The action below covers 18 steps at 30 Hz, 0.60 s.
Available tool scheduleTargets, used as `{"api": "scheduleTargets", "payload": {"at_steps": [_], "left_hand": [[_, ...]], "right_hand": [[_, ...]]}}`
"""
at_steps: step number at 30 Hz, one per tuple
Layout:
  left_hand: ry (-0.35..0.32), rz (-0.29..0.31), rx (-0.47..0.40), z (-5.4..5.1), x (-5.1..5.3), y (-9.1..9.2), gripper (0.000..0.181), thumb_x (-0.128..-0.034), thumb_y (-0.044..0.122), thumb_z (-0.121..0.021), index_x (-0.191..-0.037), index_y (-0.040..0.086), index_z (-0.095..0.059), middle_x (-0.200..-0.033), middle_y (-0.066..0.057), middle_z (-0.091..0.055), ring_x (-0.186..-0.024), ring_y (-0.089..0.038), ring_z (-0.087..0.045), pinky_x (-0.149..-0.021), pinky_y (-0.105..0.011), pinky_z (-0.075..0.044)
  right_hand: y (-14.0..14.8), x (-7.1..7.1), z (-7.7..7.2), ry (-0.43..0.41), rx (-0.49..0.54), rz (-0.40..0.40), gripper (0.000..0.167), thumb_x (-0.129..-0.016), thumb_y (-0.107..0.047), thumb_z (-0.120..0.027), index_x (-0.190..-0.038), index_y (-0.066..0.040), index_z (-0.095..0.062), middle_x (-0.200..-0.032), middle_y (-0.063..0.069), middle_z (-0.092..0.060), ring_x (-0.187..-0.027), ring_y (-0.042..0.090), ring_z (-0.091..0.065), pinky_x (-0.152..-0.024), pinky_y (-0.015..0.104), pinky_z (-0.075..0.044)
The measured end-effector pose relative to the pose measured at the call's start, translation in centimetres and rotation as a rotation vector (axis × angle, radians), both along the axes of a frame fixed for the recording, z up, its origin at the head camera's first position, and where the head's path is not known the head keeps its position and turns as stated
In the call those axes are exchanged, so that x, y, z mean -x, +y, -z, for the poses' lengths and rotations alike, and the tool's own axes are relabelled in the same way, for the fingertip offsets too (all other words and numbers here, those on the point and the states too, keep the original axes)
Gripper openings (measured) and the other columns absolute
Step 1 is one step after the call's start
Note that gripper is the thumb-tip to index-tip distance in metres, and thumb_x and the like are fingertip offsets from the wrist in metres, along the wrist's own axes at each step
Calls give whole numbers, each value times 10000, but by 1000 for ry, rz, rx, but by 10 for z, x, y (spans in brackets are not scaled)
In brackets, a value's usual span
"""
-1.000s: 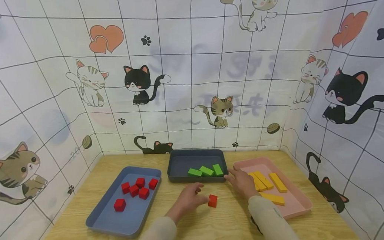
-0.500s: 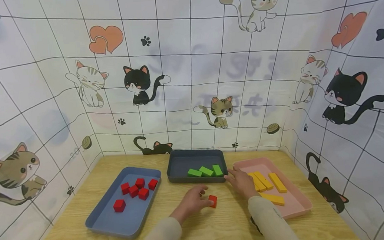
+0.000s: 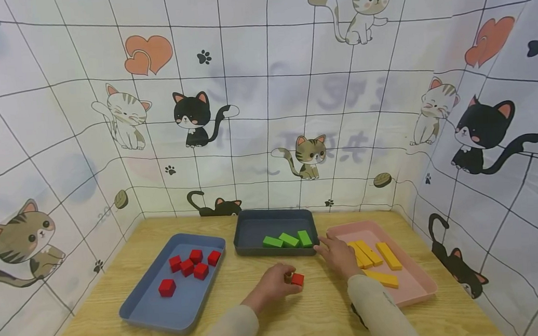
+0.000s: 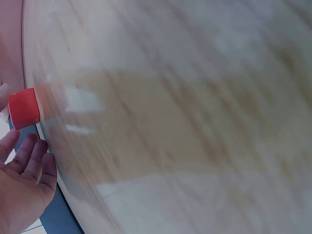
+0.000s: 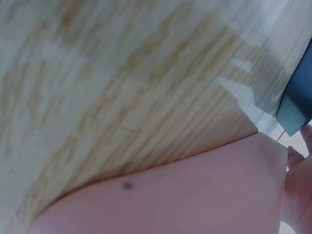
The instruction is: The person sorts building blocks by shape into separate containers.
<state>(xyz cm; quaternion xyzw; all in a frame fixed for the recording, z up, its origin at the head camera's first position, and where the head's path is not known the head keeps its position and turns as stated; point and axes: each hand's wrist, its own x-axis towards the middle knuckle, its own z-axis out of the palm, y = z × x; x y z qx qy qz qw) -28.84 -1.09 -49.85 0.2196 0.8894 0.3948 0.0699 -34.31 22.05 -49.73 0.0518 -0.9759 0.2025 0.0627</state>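
Note:
My left hand [image 3: 277, 284] is over the wooden table, thumb and index finger on either side of a red cube [image 3: 297, 279], pinching it. In the left wrist view the red cube [image 4: 24, 108] shows between the fingertips, while the other fingers curve loosely beneath. My right hand [image 3: 338, 255] rests between the dark tray [image 3: 277, 252] and the pink tray [image 3: 420, 287], fingertips at the dark tray's right corner. Nothing is visible in its grasp. The right wrist view catches only part of the right hand [image 5: 298, 180] at the edge.
A blue tray [image 3: 167, 315] on the left holds several red cubes [image 3: 187, 268]. Three green blocks [image 3: 289, 240] lie in the dark tray. Several yellow blocks [image 3: 389, 256] lie in the pink tray. Cat-print cloth [image 3: 255, 111] surrounds the table [image 3: 303, 327].
My left hand has moved right to the red cube, and its thumb and index finger have closed on it. The cube appears slightly turned. My right hand has stayed still.

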Motion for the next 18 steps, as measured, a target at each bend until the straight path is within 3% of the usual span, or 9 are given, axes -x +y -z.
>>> {"api": "scheduleTargets", "payload": {"at_steps": [9,18], "left_hand": [[21,9,42,0,0,0,464,-816,151,-822,-1227,1,-666,-1106,-70,-659,-1011,-228,-624,-919,-402,-509],[37,-11,49,1,-1,1,311,-824,146,-807,-1103,47,-711,-1054,-24,-658,-956,-184,-604,-899,-382,-505]], "right_hand": [[0,-2,-1,6,0,-4,509,-1021,-392,-533,-1421,-78,-548,-1531,257,-355,-1318,471,-438,-967,690,-354],[-2,-2,-3,3,2,-2,502,-1023,-373,-535,-1420,-65,-545,-1536,262,-342,-1319,477,-433,-964,690,-355]]}}
